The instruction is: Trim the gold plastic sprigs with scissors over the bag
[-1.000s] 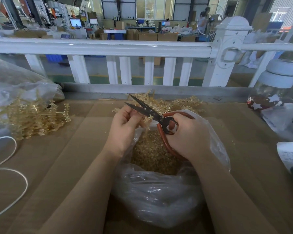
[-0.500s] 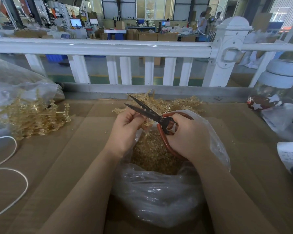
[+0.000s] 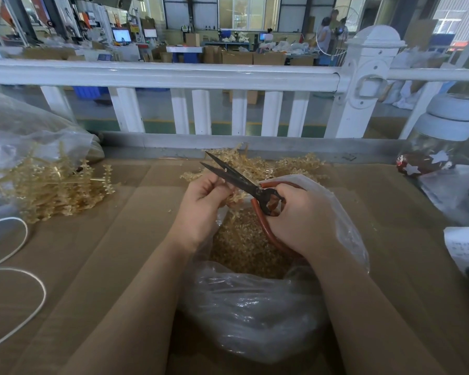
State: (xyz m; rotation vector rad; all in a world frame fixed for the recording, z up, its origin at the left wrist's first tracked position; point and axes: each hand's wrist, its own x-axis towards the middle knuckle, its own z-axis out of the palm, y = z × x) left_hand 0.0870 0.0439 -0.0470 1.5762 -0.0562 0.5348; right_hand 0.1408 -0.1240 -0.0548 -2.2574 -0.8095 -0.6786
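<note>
The gold plastic sprig (image 3: pixel 232 194) is sitting between the two hands, just above the mouth of the clear bag (image 3: pixel 255 315), which is lying open on the cardboard-covered surface (image 3: pixel 106 266). The left hand (image 3: pixel 201 209) is pinching the sprig, fingers curled around its stem end, so that grip is closed on the sprig. The right hand (image 3: pixel 301 217) is wrapped around the red-coated handles of the scissors (image 3: pixel 244 182), its grip holding them with the dark blades parted and pointing up and away toward the white railing (image 3: pixel 160 74). The sprig's tip is lying close beside the blades near the pivot; whether it is already between them is hard to tell.

The sprig is looking thin, light and springy, with small leaflets along a narrow stem, so it will probably be flexing away from the blades unless held close to the cut. Taking it by the bare stem, just beside the cutting point, seems the steadiest hold. Cut bits are likely to be flicking off, so keeping the work low over the bag opening matters.

Gold trimmings (image 3: pixel 244 244) are piling inside the bag. More sprigs are lying in a heap (image 3: pixel 268 166) beyond the hands, and another heap (image 3: pixel 49 185) is spilling from a plastic bag (image 3: pixel 25 125) at the left.
</note>
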